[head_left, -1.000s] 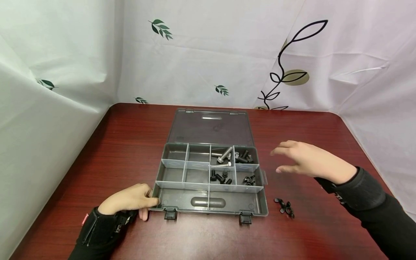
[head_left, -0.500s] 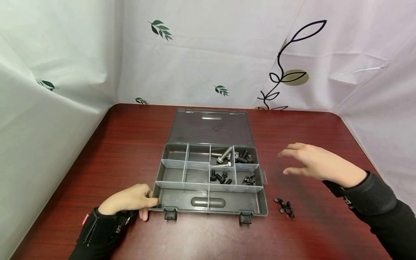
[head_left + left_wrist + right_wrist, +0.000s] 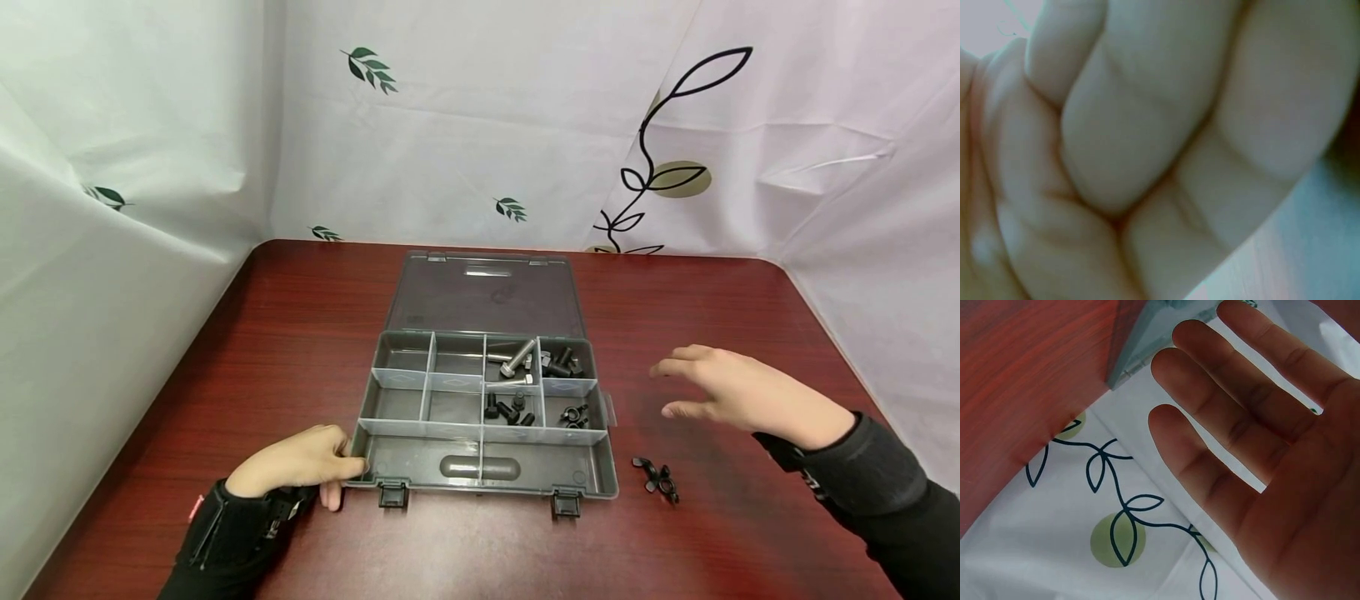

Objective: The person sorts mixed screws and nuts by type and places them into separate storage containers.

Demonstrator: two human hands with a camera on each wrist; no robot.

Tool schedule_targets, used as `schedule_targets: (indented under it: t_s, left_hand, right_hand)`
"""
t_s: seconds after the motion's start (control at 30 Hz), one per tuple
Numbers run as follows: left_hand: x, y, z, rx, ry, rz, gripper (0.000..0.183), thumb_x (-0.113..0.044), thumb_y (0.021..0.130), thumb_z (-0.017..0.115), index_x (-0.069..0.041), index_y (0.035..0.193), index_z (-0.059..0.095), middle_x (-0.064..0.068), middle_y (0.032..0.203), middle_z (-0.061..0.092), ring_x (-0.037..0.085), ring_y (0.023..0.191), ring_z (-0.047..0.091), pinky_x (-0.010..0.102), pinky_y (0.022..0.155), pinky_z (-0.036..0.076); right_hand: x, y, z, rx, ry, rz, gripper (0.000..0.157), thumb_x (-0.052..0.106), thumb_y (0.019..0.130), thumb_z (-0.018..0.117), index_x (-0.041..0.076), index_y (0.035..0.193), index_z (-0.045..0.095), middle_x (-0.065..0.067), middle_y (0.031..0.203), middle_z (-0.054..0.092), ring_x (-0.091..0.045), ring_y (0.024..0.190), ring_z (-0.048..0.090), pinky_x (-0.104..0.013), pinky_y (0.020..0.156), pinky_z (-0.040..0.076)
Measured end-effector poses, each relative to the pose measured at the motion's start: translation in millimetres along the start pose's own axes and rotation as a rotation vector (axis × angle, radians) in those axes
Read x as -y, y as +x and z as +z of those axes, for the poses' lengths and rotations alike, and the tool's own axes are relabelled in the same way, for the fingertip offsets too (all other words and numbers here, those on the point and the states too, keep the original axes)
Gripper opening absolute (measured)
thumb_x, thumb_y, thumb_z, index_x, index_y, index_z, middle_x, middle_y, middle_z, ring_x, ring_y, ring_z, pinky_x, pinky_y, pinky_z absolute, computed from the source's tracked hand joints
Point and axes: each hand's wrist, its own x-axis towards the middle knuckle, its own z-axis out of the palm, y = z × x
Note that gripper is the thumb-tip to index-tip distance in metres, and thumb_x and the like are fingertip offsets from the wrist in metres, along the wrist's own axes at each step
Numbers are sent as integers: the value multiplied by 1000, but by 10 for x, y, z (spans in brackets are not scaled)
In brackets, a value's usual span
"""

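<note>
At the front left corner of a grey plastic compartment box (image 3: 420,457), my left hand (image 3: 296,460) grips the wall, thumb over the inside edge and fingers outside. Its curled fingers (image 3: 1141,100) fill the left wrist view. My right hand (image 3: 738,392) hovers right of the box, holding nothing; in the right wrist view its fingers (image 3: 1210,406) are extended and spread. Below that hand, two black wing nuts (image 3: 660,480) lie close together on the table. Inside the box are silver bolts (image 3: 517,358), black bolts (image 3: 508,409) and black wing nuts (image 3: 574,415), in separate compartments.
The box's see-through lid (image 3: 487,296) lies folded back toward the rear of the reddish wooden table (image 3: 322,308). Two latches (image 3: 566,503) hang at the box's front. White patterned cloth (image 3: 450,125) surrounds the table at the back and sides.
My right hand has drifted right and slightly toward me, away from the box. My left hand, the box and the loose wing nuts have stayed put.
</note>
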Motion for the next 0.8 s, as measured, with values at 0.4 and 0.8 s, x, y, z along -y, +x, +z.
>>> schedule_targets:
  t_s: [0.4,0.8]
  left_hand:
    - [-11,-1,-2,-1,5,-2,24,-23,81,54,-7,64,53,0,50,58,17,46,59,33,50,47]
    - [-12,-3,-3,1,15,-6,23,-24,81,54,-7,65,53,0,50,58,17,46,59,33,50,47]
  right_hand:
    - [-3,-47,172,-18,30,-83,41,33,73,74,12,107,63,5,101,59,-18,91,58,-34,74,47]
    - [37,-77,307,58,111,-87,39,35,77,71,11,107,62,4,100,59,-17,90,59,-32,72,48]
